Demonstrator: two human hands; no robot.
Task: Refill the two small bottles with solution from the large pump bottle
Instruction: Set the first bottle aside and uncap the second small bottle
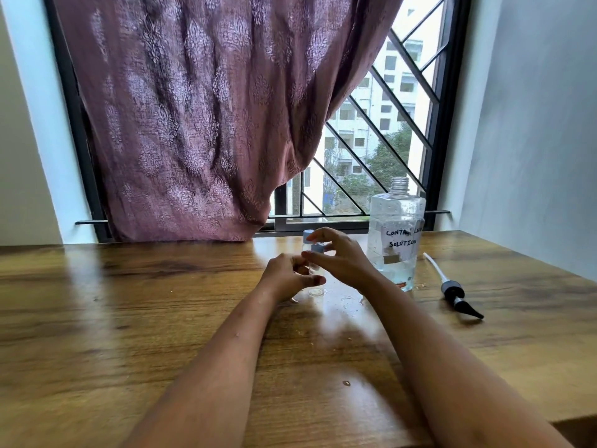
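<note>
Behind everything, a mauve patterned curtain (200, 108) drawn across most of a grilled window. Below it, a glossy wooden table (129, 302).

At the right rear, upright, the large solution bottle (395, 227) (hand-lettered label, apparently "contact lens solution"), neck open, fill level hard to read. Well to its right, flat on the wood, the black pump head (455, 294) with its white dip tube pointing back toward the window.

Mid-table, just left of the large bottle:
- left hand (287, 276), curled round the body of the front small bottle (314, 269), base down on the table
- right hand (342, 258), arched over the top, thumb and fingertips pinching the blue cap (318, 248); tightening or loosening, cannot tell
- directly behind, a second small bottle (308, 236), capped, touching the first or not, cannot tell

Smallest of all, spilled droplets (347, 299) near the right wrist.

Risks from here:
- A slip of the twist, given the wet surface and a small smooth cap.
- A toppled rear bottle from a knuckle nudge, standing so close.
- Worst, a bump of the right forearm against the unsealed large bottle, with nothing to stop a spill.
</note>
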